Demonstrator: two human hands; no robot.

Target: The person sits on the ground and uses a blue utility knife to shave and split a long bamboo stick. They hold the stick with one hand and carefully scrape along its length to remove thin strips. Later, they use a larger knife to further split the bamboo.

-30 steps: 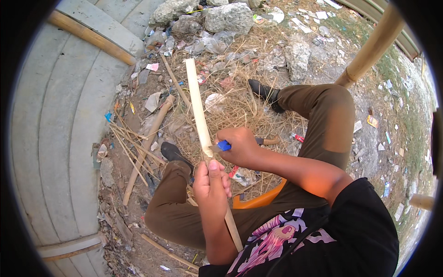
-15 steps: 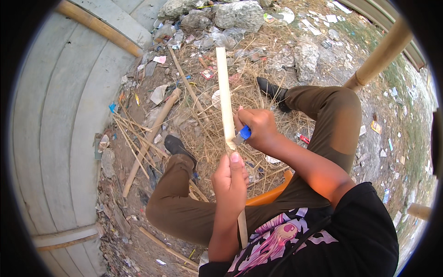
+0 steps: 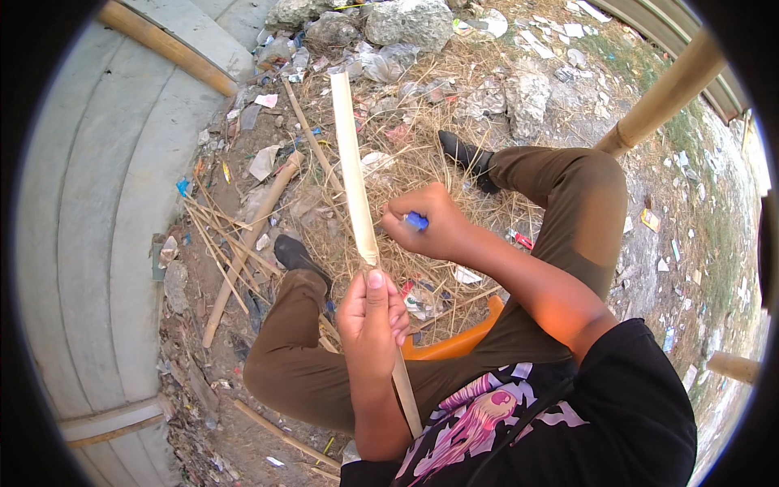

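Note:
My left hand (image 3: 369, 316) grips the lower part of a long pale bamboo strip (image 3: 350, 162), thumb pressed along its face. The strip points up and away, leaning slightly left; its lower end runs back past my wrist to my shirt. A shaved, frayed patch shows on it just above the thumb. My right hand (image 3: 438, 223) is closed around a knife with a blue handle (image 3: 416, 221), a short way right of the strip. The knife's blade is hidden by my fingers or too small to make out.
Thin bamboo sticks (image 3: 219, 227) and a thicker bamboo pole (image 3: 251, 247) lie at the left, near a grey wall (image 3: 97, 203). An orange seat (image 3: 454, 345) is under me. Rocks (image 3: 410, 23) lie far ahead; a bamboo post (image 3: 661, 93) stands right. Straw and litter cover the ground.
My right hand with the knife has drawn away from the bamboo strip, whose shaved patch the blade was at before. The strip and my left hand have shifted left, and the strip leans more.

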